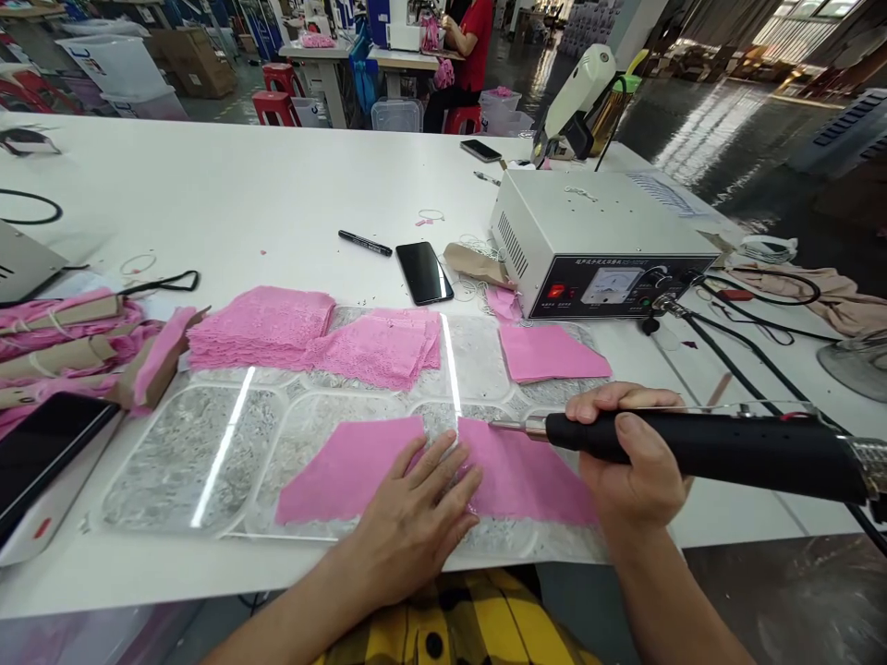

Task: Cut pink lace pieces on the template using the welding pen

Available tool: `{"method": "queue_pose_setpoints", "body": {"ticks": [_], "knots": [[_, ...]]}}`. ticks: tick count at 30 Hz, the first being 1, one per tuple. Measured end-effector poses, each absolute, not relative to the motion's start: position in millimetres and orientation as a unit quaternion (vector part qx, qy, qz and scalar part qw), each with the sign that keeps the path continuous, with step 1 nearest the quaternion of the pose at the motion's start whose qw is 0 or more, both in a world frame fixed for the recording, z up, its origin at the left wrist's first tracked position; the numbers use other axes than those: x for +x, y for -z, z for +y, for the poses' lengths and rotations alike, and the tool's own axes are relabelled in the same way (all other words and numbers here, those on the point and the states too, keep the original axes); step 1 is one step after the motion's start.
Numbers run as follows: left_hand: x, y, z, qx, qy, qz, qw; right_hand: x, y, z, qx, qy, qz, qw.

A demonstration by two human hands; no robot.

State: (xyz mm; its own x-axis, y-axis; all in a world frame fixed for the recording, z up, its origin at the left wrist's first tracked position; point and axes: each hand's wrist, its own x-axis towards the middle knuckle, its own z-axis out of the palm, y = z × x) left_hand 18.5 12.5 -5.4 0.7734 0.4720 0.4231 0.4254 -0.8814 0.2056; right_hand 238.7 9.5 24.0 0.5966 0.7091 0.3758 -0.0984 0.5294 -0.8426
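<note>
My right hand [634, 453] is wrapped round a black hand-held ultrasonic welder [727, 453]. Its thin metal tip points left and meets the upper edge of a pink fabric piece [527, 476]. Flat beside that edge lies my left hand [422, 508], fingers stretched out across the gap between this piece and a second pink fabric piece [346, 471]. Both pieces rest on a clear patterned plastic template [187, 453]. Behind them are two stacks of pink fabric, a left stack [260, 323] and a middle stack [381, 346]. Another pink piece [554, 353] lies at the right.
A grey control box [602, 222] stands at back right, its black cables [741, 369] running to the welder. A phone [424, 272] and a marker [365, 243] lie mid-table. At left are tied pink bundles [62, 346] and another phone [52, 453]. Someone in red [478, 46] sits beyond.
</note>
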Motion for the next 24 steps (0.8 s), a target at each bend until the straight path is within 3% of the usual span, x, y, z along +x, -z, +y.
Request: {"method": "queue_pose_setpoints", "body": {"ticks": [10, 24], "knots": [[19, 7, 13, 0.935, -0.266, 0.232, 0.044, 256, -33, 2, -0.431, -0.216, -0.292, 0.826], [19, 7, 13, 0.937, -0.252, 0.234, 0.054, 256, -24, -2, -0.434, -0.222, -0.323, 0.811]]}}
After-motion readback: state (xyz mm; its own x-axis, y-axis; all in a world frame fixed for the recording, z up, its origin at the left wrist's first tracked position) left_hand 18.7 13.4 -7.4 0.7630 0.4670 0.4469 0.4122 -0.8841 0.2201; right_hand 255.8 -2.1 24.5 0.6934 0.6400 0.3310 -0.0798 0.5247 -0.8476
